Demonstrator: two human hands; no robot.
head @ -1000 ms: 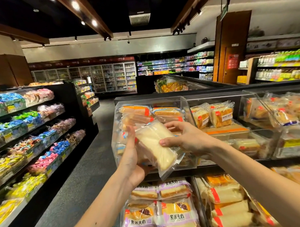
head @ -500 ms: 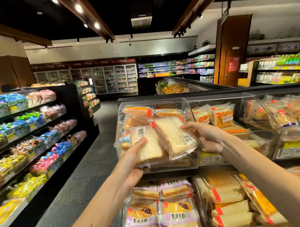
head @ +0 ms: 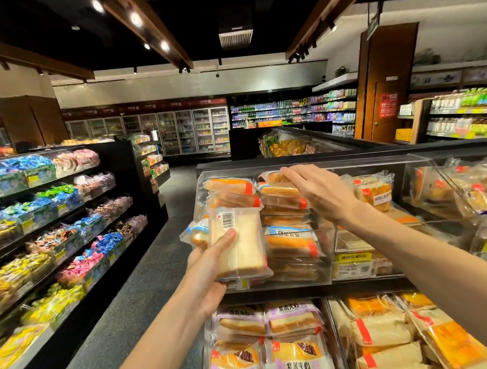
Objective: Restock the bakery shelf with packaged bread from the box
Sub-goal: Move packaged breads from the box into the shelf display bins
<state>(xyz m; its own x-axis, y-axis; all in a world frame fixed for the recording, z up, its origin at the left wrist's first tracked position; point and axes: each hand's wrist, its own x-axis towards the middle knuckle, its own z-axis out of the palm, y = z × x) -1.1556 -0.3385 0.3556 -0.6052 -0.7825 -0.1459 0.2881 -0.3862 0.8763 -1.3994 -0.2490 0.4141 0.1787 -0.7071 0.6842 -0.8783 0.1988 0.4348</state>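
Head camera shows the left hand (head: 211,257) wrapped around one clear-wrapped bread pack (head: 238,239), thumb across its face, holding it upright just in front of the clear bin (head: 236,172). The right hand (head: 320,192) lies with fingers stretched over the top packet (head: 275,179) of the stack inside that bin, gripping nothing. The bin looks nearly full, so restocking here seems almost done, with the held pack left to place. No box is in sight.

Bread packet (head: 239,242) in left hand (head: 212,265) before display bin (head: 231,173), right hand (head: 320,194) on packets (head: 288,246) stacked inside
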